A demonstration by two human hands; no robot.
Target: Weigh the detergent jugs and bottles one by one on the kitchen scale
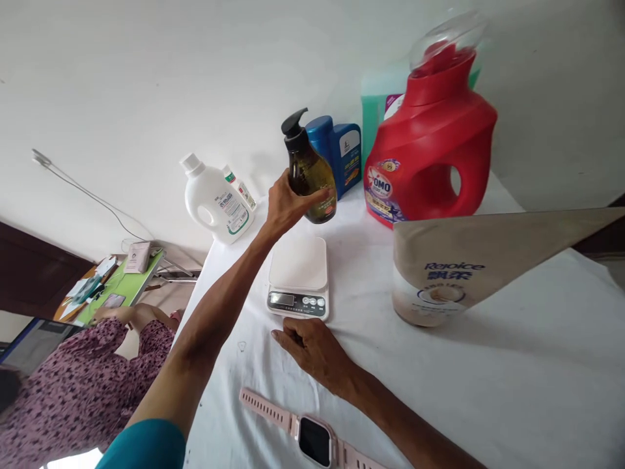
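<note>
My left hand [288, 203] is wrapped round a dark olive pump bottle [315, 169] with a black pump head, tilted and held up behind the kitchen scale. The white kitchen scale [299, 264] lies on the cloth with nothing on its plate; its small display shows no readable figure. Close to the scale's front edge rests my right hand [312, 352], its fingers curled in and nothing visible in them. Nearer to me lies a pink smartwatch [315, 440] with its strap spread out.
White cloth [488, 391] covers the table. Behind stand a white jug [215, 202], a small white bottle [239, 185], a blue bottle [346, 156] and a red OMO jug [430, 143]. A beige Rejoice pouch [439, 280] stands right. A person in patterned clothing [88, 384] sits left, by a green table [120, 286].
</note>
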